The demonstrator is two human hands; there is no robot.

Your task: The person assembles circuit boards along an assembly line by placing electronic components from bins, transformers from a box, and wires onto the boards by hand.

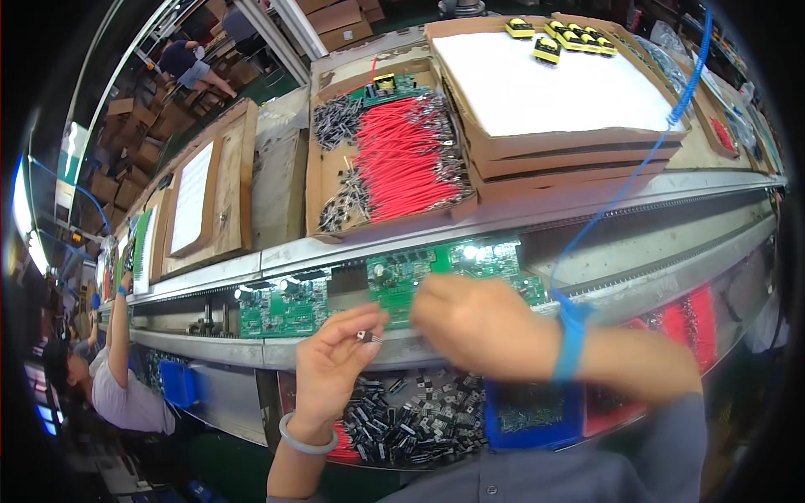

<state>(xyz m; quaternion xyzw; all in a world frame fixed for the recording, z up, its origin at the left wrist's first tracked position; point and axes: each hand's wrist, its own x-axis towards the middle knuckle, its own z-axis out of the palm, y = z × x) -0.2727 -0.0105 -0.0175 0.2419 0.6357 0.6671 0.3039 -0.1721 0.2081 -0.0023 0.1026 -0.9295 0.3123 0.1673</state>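
Observation:
My left hand (335,356) pinches a small black transistor (366,337) with metal legs between thumb and fingertips, just in front of the conveyor rail. Over the green circuit boards (394,281) is my right hand (482,323), blurred by motion. Its fingers are curled together; whatever they hold is hidden. A blue wrist strap (572,342) with a coiled cord circles the right wrist. Below the hands lies a bin of loose black components (419,419), with more transistors among them. More populated boards (285,303) sit along the rail to the left.
Beyond the rail stands a cardboard box (390,225) of red-wired parts. Stacked trays (579,151) carry yellow-and-black transformers (579,38). Right of the component bin is a blue bin (532,415); red wires (688,327) lie farther right. The blue cord (620,197) crosses the rail. A co-worker (126,377) sits at left.

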